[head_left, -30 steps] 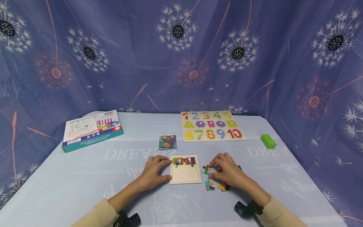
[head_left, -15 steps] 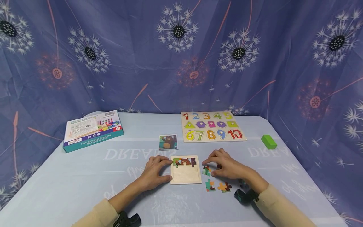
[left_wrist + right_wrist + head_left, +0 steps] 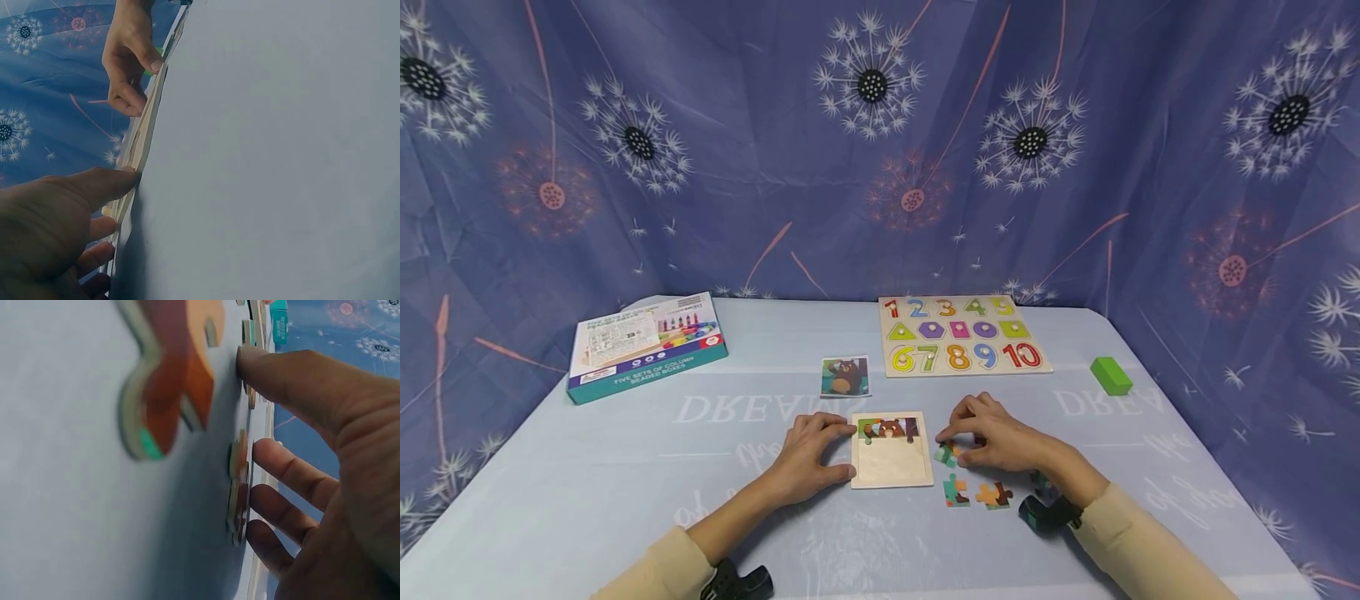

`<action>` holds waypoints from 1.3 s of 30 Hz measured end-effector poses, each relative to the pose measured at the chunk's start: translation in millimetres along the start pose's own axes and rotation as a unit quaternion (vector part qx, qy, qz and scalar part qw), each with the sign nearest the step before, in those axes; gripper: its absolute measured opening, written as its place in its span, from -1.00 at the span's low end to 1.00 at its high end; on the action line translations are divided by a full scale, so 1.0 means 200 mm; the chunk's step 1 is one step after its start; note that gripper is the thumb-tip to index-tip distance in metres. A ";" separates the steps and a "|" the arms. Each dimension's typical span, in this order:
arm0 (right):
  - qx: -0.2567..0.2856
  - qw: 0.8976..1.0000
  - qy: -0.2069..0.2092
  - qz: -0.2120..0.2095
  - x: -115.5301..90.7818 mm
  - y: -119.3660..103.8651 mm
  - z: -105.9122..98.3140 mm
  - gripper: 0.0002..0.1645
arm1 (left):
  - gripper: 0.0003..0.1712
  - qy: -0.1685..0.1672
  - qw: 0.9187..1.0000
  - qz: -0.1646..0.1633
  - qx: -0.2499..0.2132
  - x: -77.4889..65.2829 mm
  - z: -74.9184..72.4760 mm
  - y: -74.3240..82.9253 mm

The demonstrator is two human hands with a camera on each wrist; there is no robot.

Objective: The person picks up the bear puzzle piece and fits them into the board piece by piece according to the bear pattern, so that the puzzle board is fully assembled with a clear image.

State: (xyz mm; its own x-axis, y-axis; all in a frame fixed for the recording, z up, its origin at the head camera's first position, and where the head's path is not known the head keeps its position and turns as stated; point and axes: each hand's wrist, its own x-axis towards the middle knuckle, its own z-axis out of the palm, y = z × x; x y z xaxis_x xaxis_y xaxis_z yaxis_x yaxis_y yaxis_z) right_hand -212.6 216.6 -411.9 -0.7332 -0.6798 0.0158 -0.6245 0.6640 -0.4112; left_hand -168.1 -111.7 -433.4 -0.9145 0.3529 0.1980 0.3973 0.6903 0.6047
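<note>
Pinching a puzzle piece (image 3: 946, 456) with the right hand (image 3: 996, 437), left hand (image 3: 807, 458) spread loose against the puzzle board (image 3: 892, 463)

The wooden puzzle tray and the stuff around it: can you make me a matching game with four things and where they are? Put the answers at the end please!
Things
1. left hand
2. bear card
3. right hand
4. green block

Places
A. to the right of the number board
B. over by the loose puzzle pieces
C. at the left edge of the wooden puzzle tray
D. just past the far edge of the wooden puzzle tray

Right pairs: 1-C, 2-D, 3-B, 4-A
</note>
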 end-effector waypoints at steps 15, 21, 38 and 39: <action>0.019 0.999 0.020 0.016 -0.04 0.01 0.01 -0.67 | -0.41 -0.002 1.000 0.002 0.007 0.00 0.00 0.00; 0.021 0.999 0.023 0.026 -0.03 0.01 0.01 -0.69 | -0.41 0.001 1.000 -0.002 0.004 0.00 0.01 0.00; 0.009 0.995 0.091 0.051 0.05 -0.14 0.04 -0.70 | -0.39 -0.002 1.000 -0.005 -0.002 0.00 0.00 0.00; 0.011 0.994 0.093 0.054 0.06 -0.16 0.05 -0.70 | -0.39 -0.002 1.000 -0.005 0.000 0.00 0.00 0.01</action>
State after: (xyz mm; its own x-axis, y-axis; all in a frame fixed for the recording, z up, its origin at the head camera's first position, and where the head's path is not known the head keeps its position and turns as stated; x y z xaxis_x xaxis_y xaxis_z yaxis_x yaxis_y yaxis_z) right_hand -199.3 184.2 -407.2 -0.8337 -0.5348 0.1374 -0.5353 0.7218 -0.4386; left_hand -167.3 -111.3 -432.7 -0.9180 0.3488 0.1889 0.3883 0.6933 0.6071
